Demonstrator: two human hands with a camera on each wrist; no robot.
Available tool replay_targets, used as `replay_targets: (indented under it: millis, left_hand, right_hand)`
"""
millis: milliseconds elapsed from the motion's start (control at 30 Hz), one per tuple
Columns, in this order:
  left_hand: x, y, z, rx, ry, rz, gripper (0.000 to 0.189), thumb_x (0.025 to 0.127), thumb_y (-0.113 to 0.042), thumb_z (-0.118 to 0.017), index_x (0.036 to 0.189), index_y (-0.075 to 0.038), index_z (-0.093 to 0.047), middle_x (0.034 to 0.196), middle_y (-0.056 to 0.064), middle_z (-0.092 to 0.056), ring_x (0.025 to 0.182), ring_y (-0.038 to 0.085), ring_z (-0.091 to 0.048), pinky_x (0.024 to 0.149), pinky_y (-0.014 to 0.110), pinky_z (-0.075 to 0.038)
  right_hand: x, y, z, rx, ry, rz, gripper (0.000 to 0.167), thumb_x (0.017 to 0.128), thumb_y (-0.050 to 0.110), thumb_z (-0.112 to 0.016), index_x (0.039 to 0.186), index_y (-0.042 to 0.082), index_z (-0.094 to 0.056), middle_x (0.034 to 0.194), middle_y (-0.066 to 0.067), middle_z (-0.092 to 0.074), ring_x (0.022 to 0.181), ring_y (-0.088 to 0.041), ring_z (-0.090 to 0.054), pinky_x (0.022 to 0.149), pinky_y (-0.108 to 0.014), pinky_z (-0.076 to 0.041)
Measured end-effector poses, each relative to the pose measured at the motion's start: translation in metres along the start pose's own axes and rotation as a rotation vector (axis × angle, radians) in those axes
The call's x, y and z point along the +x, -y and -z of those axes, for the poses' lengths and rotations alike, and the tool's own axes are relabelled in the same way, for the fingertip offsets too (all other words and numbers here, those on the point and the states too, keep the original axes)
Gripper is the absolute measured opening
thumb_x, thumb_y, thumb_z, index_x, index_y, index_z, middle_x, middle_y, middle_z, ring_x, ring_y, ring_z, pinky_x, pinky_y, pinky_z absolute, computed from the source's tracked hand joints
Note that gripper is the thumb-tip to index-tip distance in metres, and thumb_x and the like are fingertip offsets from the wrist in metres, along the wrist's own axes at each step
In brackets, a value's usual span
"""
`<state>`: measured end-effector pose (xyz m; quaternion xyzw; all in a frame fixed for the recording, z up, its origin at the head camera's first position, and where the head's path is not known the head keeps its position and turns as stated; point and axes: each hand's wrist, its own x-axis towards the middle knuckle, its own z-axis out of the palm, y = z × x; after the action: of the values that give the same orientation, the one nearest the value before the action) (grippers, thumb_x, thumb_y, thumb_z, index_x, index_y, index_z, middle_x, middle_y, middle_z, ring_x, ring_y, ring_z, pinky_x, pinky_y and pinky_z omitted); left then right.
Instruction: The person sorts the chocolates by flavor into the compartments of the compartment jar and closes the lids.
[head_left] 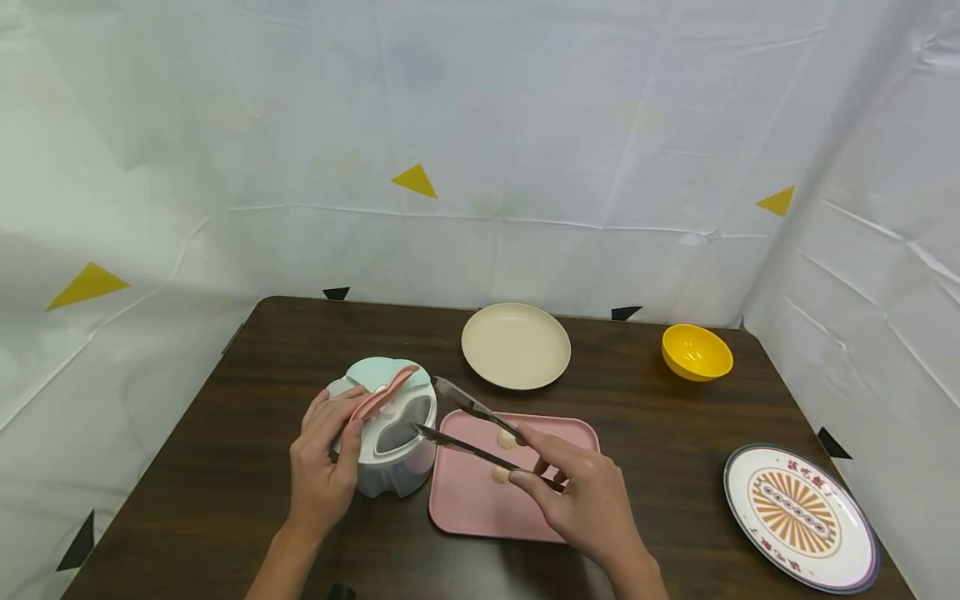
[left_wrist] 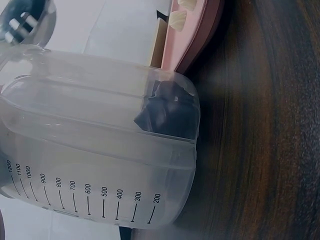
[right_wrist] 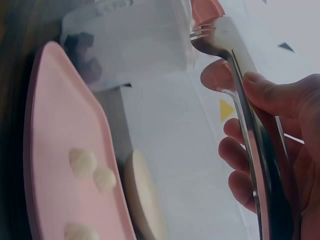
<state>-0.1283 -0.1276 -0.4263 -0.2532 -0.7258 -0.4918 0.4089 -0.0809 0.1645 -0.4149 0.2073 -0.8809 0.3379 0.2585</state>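
Observation:
A clear plastic container [left_wrist: 100, 110] with measuring marks stands on the table, several dark pieces [left_wrist: 170, 110] low inside. Its white lid [head_left: 390, 457] carries a mint flap and a raised pink flap [head_left: 386, 393]. My left hand [head_left: 322, 458] pinches the pink flap near its base between thumb and fingers. In my right hand [head_left: 581, 492] I grip metal tongs [head_left: 476, 450], one tip fork-shaped and the other spoon-shaped. The tips are spread apart by the lid, with nothing between them. Pale shell-shaped pieces [right_wrist: 82, 162] lie on the pink tray [head_left: 472, 508], beside the container.
A cream plate [head_left: 516, 346] lies behind the tray. Toward the back right is a yellow bowl [head_left: 697, 354]. A patterned oval plate [head_left: 798, 517] lies at the table's right edge. White sheeting [head_left: 525, 125] hangs behind and at both sides.

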Motion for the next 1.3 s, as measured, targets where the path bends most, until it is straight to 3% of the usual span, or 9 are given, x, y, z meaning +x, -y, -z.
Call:
replay_targets:
  millis: [200,400,667,833,1033,1300]
  left_hand:
    - [0.0,0.0,0.0,0.002,-0.001,0.001,0.019,0.091,0.004,-0.057,0.106,0.005,-0.068,0.105,0.021,-0.069,0.103,0.04,-0.062,0.108,0.054,-0.03]
    - [0.0,0.0,0.0,0.004,0.0,0.0,0.019,0.091,0.004,-0.058,0.106,0.005,-0.068,0.104,0.022,-0.069,0.104,0.04,-0.062,0.106,0.056,-0.03]
    - [0.001,-0.002,0.0,0.001,-0.002,0.0,0.02,0.09,0.006,-0.057,0.106,0.006,-0.068,0.104,0.022,-0.069,0.104,0.039,-0.062,0.107,0.055,-0.03]
    - [0.002,-0.003,0.0,0.002,0.001,0.009,0.02,0.088,0.007,-0.057,0.105,0.006,-0.068,0.104,0.023,-0.069,0.104,0.039,-0.062,0.107,0.054,-0.03]
    - [0.002,-0.004,0.0,-0.002,0.003,0.013,0.021,0.087,0.009,-0.058,0.105,0.007,-0.068,0.104,0.024,-0.068,0.104,0.04,-0.062,0.108,0.052,-0.03]
    - [0.001,-0.003,0.0,0.0,0.0,0.007,0.021,0.087,0.009,-0.058,0.105,0.006,-0.068,0.104,0.023,-0.069,0.104,0.039,-0.062,0.108,0.054,-0.03]
  right_hand:
    - [-0.011,-0.016,0.014,-0.031,0.007,-0.102,0.054,0.073,0.02,-0.087,0.124,0.027,-0.069,0.094,0.018,-0.069,0.056,0.007,-0.055,0.051,-0.015,-0.045]
    - [-0.022,-0.033,0.029,-0.125,-0.018,-0.211,0.055,0.072,0.02,-0.087,0.124,0.027,-0.069,0.076,0.02,-0.064,0.051,0.003,-0.046,0.045,-0.02,-0.035]
    - [-0.043,-0.052,0.038,-0.254,-0.061,-0.452,0.053,0.074,0.031,-0.086,0.123,0.019,-0.071,0.073,0.008,-0.072,0.054,-0.004,-0.056,0.048,-0.029,-0.038]
    - [-0.055,-0.061,0.042,-0.319,-0.089,-0.625,0.054,0.076,0.037,-0.084,0.125,0.018,-0.07,0.07,0.003,-0.071,0.064,-0.022,-0.066,0.05,-0.043,-0.044]
    - [-0.065,-0.074,0.049,-0.37,-0.047,-0.836,0.063,0.081,0.05,-0.075,0.133,0.016,-0.063,0.078,-0.007,-0.074,0.082,-0.044,-0.066,0.057,-0.056,-0.046]
    - [-0.077,-0.085,0.053,-0.39,-0.047,-1.017,0.066,0.084,0.049,-0.071,0.138,0.013,-0.057,0.093,-0.015,-0.074,0.1,-0.049,-0.059,0.071,-0.065,-0.042]
